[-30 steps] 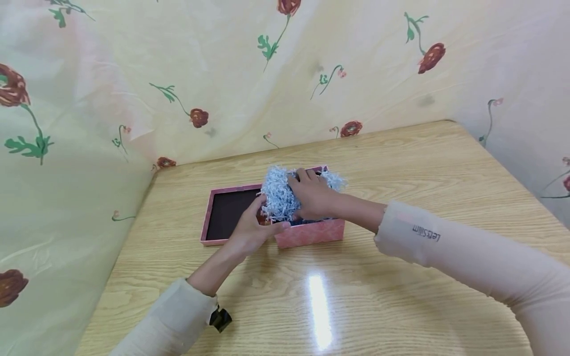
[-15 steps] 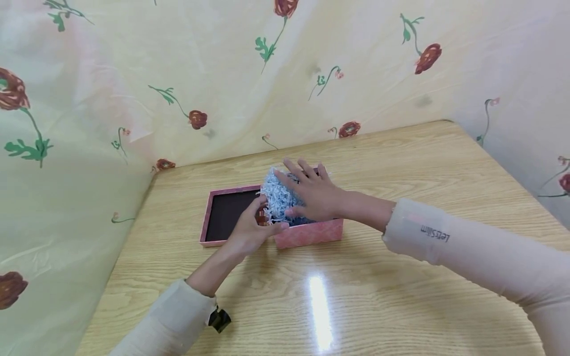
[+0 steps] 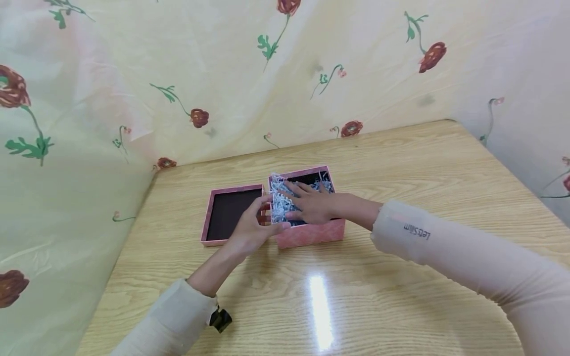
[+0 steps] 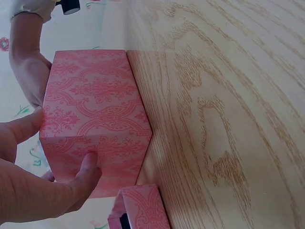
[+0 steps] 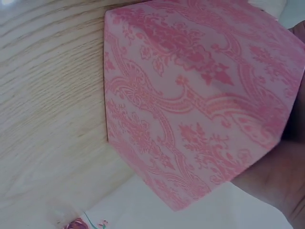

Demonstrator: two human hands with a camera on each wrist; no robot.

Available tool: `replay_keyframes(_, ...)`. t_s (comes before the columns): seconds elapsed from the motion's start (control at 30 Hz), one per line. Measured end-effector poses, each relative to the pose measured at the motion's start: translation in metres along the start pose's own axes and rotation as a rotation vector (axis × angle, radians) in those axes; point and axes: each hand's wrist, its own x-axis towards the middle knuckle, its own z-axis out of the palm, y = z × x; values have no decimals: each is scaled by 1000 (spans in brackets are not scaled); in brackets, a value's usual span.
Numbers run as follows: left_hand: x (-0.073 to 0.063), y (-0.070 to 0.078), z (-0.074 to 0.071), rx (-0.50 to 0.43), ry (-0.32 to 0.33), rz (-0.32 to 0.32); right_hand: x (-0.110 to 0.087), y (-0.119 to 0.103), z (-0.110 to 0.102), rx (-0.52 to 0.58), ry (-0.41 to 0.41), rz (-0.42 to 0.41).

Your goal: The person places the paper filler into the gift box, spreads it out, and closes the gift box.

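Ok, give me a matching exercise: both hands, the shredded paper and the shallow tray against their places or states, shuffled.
1. left hand
2. right hand
3. shredded paper
4. shallow tray

A. pale blue, in the pink box
B. black inside, on the table
C. at the box's near left corner
D. fingers spread over the paper

Pairs: 1-C, 2-D, 3-A, 4-B

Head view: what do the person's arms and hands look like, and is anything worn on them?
The left hand and right hand are bare, without gloves. Left sleeve and right sleeve are off-white; the right one bears dark lettering, upside down here. A small black piece juts from the left cuff.
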Motion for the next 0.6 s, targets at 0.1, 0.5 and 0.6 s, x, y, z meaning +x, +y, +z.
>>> replay_keyframes(0.1,0,0,1,3,-2,9,4,1,1,1,-48,17)
replay_keyframes(0.5,0,1,1,28,11,19,12,7,1,18,-201,23)
replay_keyframes(0.6,1,0,1,18,6,15,7,5,-4,-1,-180,13)
